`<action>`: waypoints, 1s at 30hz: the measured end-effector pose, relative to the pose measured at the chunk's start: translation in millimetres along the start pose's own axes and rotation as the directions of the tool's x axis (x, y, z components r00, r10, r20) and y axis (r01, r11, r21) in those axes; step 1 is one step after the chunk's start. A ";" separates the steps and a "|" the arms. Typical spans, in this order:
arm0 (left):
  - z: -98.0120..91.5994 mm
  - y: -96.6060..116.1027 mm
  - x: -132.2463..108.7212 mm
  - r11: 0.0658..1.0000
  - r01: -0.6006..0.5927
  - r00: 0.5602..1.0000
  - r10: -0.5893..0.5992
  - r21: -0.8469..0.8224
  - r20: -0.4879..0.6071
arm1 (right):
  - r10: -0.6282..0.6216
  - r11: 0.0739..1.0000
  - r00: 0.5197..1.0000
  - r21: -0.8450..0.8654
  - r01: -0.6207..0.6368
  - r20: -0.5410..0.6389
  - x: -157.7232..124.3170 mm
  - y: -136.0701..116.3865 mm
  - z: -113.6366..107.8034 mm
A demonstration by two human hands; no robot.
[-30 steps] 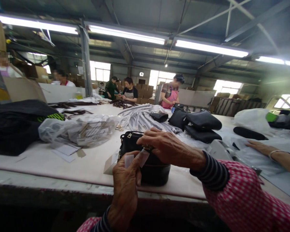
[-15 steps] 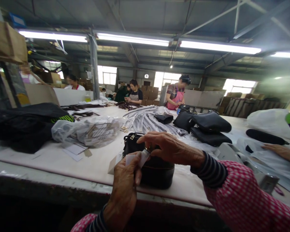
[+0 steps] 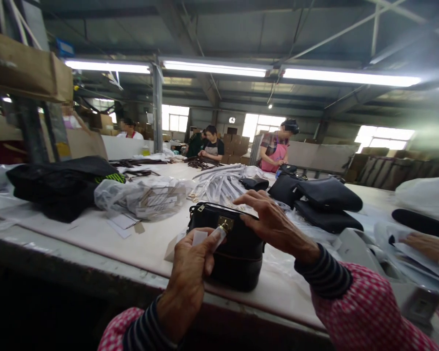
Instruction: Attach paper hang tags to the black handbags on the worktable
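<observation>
Upright at the table's front edge stands a black handbag (image 3: 237, 265) with a gold zip pull and a gold clasp (image 3: 225, 224) on its face. In front of the clasp, my left hand (image 3: 192, 263) is closed in a pinch on a small white slip (image 3: 200, 238). A whitish end of it pokes out by the thumb, close to the clasp; its exact kind is unclear. My right hand (image 3: 274, 222) is open, fingers apart, over the bag's upper right side. Whether its fingertips touch the bag I cannot tell.
Several black bags (image 3: 325, 200) lie beyond my right hand. Wrapped straps (image 3: 223, 183) fill the table's middle; a plastic bag of tags (image 3: 146, 197) and a black cloth bag (image 3: 66, 185) lie left. A co-worker's hand (image 3: 424, 246) rests on plastic at right.
My right hand has drawn away from the clasp, up and to the right, uncovering it. My left hand keeps its pinch by the clasp. The whole view has shifted slightly.
</observation>
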State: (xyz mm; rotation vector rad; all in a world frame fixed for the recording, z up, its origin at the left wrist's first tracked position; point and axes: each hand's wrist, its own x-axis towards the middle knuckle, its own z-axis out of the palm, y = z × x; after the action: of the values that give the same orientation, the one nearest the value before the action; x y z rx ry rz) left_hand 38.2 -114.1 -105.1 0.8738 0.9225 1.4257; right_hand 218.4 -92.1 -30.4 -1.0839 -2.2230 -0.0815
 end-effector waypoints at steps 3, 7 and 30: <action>1.1 1.3 -2.0 1.000 0.010 1.000 -0.010 0.003 -0.022 | 0.057 0.985 0.998 0.160 -0.063 0.041 -7.6 5.7 8.4; 4.1 8.6 -8.5 0.999 -0.008 0.997 0.012 0.054 -0.072 | 0.036 0.973 0.999 0.228 -0.033 -0.007 -13.5 3.6 16.7; 18.6 18.0 -1.9 0.999 -0.044 0.999 0.044 -0.012 0.003 | -0.142 0.980 0.969 -0.168 0.108 -0.204 -34.0 -14.8 41.9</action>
State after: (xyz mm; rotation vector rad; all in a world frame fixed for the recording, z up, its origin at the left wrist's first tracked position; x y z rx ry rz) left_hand 47.8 -115.5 -81.1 0.8918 0.8964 1.4653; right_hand 200.6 -111.5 -79.8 -0.9640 -2.1126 -0.4151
